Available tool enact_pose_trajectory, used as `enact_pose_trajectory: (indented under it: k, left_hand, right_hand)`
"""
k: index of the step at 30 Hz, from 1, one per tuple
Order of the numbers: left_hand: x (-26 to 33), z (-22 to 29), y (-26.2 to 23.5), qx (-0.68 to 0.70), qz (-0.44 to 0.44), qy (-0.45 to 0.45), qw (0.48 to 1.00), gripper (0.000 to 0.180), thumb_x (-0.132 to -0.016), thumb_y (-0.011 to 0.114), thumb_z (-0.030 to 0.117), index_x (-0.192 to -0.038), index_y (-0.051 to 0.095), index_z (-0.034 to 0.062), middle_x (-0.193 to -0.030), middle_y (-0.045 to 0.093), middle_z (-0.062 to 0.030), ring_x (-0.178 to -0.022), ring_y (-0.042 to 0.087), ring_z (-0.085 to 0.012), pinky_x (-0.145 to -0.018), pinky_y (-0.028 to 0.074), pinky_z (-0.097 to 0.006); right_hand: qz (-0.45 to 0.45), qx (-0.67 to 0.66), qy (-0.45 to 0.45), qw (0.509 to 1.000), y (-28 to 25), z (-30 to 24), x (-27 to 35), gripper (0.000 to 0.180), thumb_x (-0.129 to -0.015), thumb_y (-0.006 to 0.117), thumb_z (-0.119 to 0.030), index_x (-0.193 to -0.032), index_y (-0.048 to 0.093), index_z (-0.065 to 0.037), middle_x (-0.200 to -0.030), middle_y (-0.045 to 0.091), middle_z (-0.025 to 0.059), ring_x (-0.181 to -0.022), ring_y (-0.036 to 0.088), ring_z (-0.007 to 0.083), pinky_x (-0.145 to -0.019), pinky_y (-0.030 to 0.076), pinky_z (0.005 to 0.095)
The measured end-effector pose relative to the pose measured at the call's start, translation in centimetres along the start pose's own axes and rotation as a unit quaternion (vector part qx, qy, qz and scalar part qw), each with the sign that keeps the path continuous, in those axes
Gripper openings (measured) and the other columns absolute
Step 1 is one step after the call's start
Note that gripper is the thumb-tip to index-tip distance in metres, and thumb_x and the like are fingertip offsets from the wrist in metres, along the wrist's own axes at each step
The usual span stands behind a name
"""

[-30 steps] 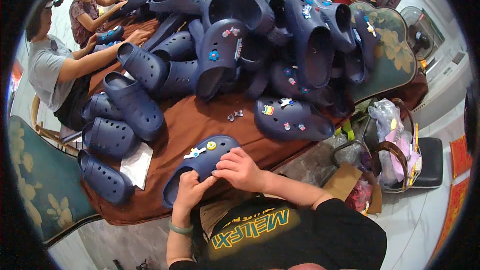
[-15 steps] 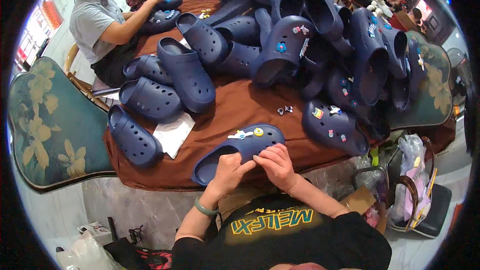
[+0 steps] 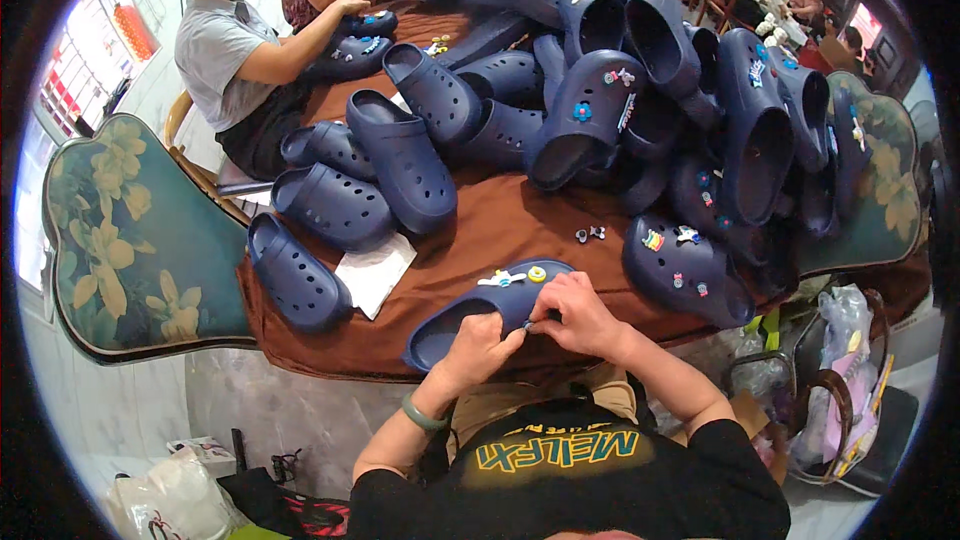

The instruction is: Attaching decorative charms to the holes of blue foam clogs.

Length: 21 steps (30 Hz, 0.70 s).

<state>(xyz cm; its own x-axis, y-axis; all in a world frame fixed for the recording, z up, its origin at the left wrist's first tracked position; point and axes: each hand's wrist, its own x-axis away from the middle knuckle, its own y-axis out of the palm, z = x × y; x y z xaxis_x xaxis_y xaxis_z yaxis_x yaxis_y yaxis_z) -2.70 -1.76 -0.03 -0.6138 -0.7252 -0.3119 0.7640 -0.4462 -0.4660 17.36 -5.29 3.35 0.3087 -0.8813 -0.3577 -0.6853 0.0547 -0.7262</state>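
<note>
A navy clog [image 3: 452, 320] lies at the table's near edge, its opening toward the left. On its upper sit a white-and-blue shoe charm [image 3: 503, 279] and a round yellow-and-white charm [image 3: 537, 274]. My left hand [image 3: 480, 348] is closed on the clog's near side, its fingers reaching into the opening and its thumb pointing right. At that thumb's tip, my right hand [image 3: 580, 316] pinches a small dark piece [image 3: 527, 326], too small to make out fully. Two small loose charms [image 3: 590, 234] lie on the brown cloth [image 3: 490, 215] beyond the clog.
Plain navy clogs [image 3: 402, 160] stand at the left, beside a white paper [image 3: 376, 274]. A decorated clog [image 3: 685, 270] lies at right, before a high clog pile [image 3: 590, 105]. Green floral chair backs [image 3: 130, 240] flank the table. Two people sit at the far left.
My right hand has drawn its fingers into a pinch, and a small dark piece now shows at their tips. The whole view has shifted slightly; the clog stays under my left hand.
</note>
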Motion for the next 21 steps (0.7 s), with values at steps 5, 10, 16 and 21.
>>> enact_pose_trajectory:
  k: [5, 10, 16, 21]
  left_hand:
    - [0.6, 1.3, 0.0, -0.041, 0.007, -0.015, 0.999, 0.032, -0.084, 0.066, 0.023, -0.071, 0.055, -0.0036, -0.065, 0.057, -0.0249, -0.063, 0.058, -0.0428, -0.055, 0.045, -0.048]
    - [0.2, 1.5, 0.9, -0.079, 0.025, -0.048, 0.995, 0.027, -0.085, 0.067, 0.023, -0.082, 0.061, -0.0038, -0.071, 0.061, -0.0248, -0.066, 0.062, -0.0404, -0.059, 0.048, -0.045]
    - [-0.2, 2.1, -0.1, -0.003, 0.002, -0.14, 0.99, 0.027, -0.086, 0.067, 0.026, -0.094, 0.066, 0.0002, -0.08, 0.065, -0.0221, -0.074, 0.066, -0.0354, -0.062, 0.051, -0.039]
    - [-0.1, 3.3, -1.1, 0.015, 0.018, -0.128, 0.991, 0.021, -0.084, 0.07, 0.019, -0.093, 0.069, -0.0002, -0.081, 0.07, -0.0136, -0.073, 0.07, -0.023, -0.066, 0.051, -0.032]
  right_hand:
    - [-0.074, -0.035, 0.073, 0.994, -0.1, -0.1, -1.3, 0.023, -0.063, 0.077, -0.012, -0.073, 0.057, -0.013, -0.073, 0.06, -0.0002, -0.078, 0.058, 0.0229, -0.077, 0.035, 0.038]
    - [-0.023, -0.017, 0.035, 0.999, 1.2, 1.0, -0.6, 0.023, -0.064, 0.076, -0.009, -0.074, 0.055, -0.012, -0.068, 0.056, 0.0001, -0.066, 0.057, 0.0195, -0.077, 0.036, 0.0365]
    - [0.05, 0.002, 0.013, 0.999, 0.7, -0.7, 1.7, 0.016, -0.071, 0.075, -0.013, -0.08, 0.061, -0.011, -0.084, 0.059, 0.0048, -0.088, 0.057, 0.0221, -0.085, 0.037, 0.037]
    - [0.197, -0.047, 0.116, 0.972, -1.3, 1.8, 4.6, 0.008, -0.08, 0.067, -0.009, -0.083, 0.062, -0.003, -0.087, 0.062, 0.0117, -0.085, 0.06, 0.0299, -0.075, 0.047, 0.0384]
